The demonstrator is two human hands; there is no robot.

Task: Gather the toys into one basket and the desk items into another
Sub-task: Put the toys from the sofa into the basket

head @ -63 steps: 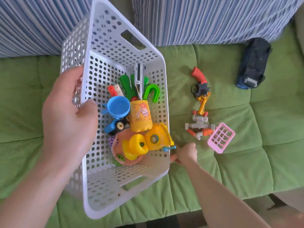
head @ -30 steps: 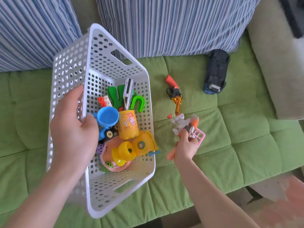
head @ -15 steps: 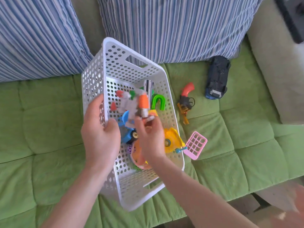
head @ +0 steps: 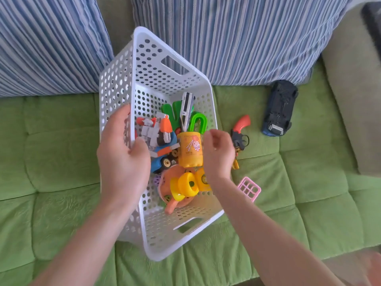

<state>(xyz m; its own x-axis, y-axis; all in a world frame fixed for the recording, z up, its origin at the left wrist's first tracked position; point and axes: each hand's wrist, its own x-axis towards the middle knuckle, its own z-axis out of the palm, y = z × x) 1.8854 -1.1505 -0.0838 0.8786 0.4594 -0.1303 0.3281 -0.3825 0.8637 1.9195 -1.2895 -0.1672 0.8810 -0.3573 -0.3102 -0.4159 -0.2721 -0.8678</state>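
I saw the white perforated basket [head: 144, 58] in the middle of the frame, tilted on the green sofa [head: 309, 182], its far end raised toward the striped cushions [head: 247, 38] at the top. Round holes covered its walls, and a handle slot was cut in each end. Toys were piled inside it. A grey-and-orange robot toy [head: 156, 131] lay on top at the left, against a blue toy car [head: 158, 164]. A yellow cylinder toy [head: 189, 149] stood beside them. Behind it were a green horseshoe magnet [head: 198, 122] and a white toy train [head: 186, 106]. A yellow piece [head: 185, 184] sat on an orange round toy [head: 171, 201] nearer the bottom of the frame.

To the right of the basket, on the sofa, lay a toy revolver [head: 240, 133] with an orange grip. A pink grid basket [head: 249, 188] was lower down, and a dark blue toy car [head: 278, 108] lay upside down at the upper right.

My left hand [head: 123, 157] gripped the basket's left wall, with the thumb hooked inside and the fingers [head: 121, 116] wrapped over the outside, clamped on the plastic. My right hand [head: 218, 155] hovered over the basket's right rim, back of the hand up. Its fingers were loosely curled and slightly apart, and they held nothing.
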